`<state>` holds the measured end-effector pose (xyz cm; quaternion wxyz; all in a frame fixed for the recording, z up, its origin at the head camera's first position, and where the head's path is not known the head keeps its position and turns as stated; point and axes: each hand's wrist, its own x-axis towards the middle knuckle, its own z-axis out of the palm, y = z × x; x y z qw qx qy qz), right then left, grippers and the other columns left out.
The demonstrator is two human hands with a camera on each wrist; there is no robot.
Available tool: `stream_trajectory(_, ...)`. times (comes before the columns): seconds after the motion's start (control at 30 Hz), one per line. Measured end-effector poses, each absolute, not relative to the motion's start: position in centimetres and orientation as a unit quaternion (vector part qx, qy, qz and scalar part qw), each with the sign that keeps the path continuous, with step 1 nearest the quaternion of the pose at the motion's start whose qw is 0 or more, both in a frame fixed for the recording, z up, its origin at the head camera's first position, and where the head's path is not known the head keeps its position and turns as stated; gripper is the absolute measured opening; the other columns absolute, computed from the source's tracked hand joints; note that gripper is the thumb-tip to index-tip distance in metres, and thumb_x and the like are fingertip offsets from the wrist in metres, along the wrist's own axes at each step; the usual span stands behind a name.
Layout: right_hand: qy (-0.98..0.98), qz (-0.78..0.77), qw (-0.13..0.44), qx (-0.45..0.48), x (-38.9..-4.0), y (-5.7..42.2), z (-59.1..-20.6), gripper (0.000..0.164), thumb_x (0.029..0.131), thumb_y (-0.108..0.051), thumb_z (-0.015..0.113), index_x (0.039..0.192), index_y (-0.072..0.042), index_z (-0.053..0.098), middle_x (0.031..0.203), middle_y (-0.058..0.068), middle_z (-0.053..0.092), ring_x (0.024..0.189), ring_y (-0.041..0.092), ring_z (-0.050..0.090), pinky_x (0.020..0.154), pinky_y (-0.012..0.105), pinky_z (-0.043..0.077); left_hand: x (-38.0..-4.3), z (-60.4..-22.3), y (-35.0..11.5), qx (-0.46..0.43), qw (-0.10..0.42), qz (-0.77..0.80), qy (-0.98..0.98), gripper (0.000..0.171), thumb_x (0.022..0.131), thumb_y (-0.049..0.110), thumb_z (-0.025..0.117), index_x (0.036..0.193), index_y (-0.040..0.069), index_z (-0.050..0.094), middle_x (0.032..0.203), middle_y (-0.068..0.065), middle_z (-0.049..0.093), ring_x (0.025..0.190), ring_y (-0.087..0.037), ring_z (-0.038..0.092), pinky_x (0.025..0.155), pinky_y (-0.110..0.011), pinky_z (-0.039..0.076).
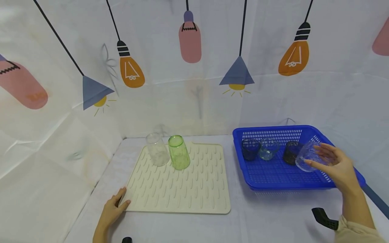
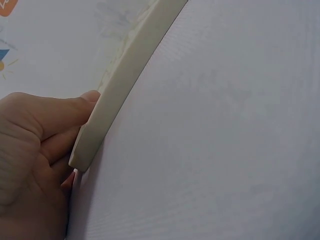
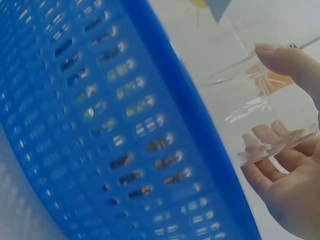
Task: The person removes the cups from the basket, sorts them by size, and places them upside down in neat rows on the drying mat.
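My right hand [image 1: 335,165] grips a clear glass [image 1: 310,157], tilted over the right part of a blue plastic basket [image 1: 291,186]. Seen from the right wrist, the thumb lies on one side of this glass [image 3: 250,110] and the fingers curl round the other, above the basket's rim [image 3: 175,85]. At the near left corner of a cream drying mat [image 1: 182,192], my left hand [image 1: 112,207] holds the edge. In the left wrist view its thumb rests on the mat [image 2: 120,85]; some fingertips are hidden behind the edge.
A clear tumbler [image 1: 158,150] and a green tumbler [image 1: 179,153] stand upside down on the mat's far left part. Inside the basket are a dark blue glass [image 1: 250,150], a clear glass [image 1: 268,150] and a dark glass [image 1: 291,152]. A printed white curtain [image 1: 182,101] hangs behind.
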<state>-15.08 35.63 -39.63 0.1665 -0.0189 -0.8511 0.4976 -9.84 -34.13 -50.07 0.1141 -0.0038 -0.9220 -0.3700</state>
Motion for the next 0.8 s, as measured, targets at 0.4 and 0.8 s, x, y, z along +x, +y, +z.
stream_trajectory(0.4, -0.859, 0.482, 0.171, 0.027, -14.8, 33.1, -39.4, 0.083, 0.079, -0.009, 0.076, 0.147, -0.019, 0.029, 0.118, -0.023, 0.044, 0.104, -0.016, 0.041, 0.085, -0.002, 0.037, -10.0, -49.0, -33.9, 0.038, 0.062, -0.406, -0.911, 0.063, 0.087, 0.017, 0.067, 0.131, -0.018, 0.039, 0.137, -0.032, 0.038, 0.127, -0.046, 0.033, 0.088, 0.005, 0.02)
stream_trajectory(0.8, -0.848, 0.493, 0.176, 0.085, -14.9, 30.6, -38.9, 0.082, 0.073, 0.002, 0.078, 0.142, -0.009, 0.035, 0.117, -0.019, 0.049, 0.102, -0.011, 0.047, 0.081, -0.001, 0.04, -10.4, -48.0, -32.5, 0.089, 0.152, -0.425, -0.888, 0.048, 0.087, 0.016, 0.067, 0.124, -0.012, 0.053, 0.125, -0.025, 0.055, 0.116, -0.024, 0.053, 0.083, 0.004, 0.03)
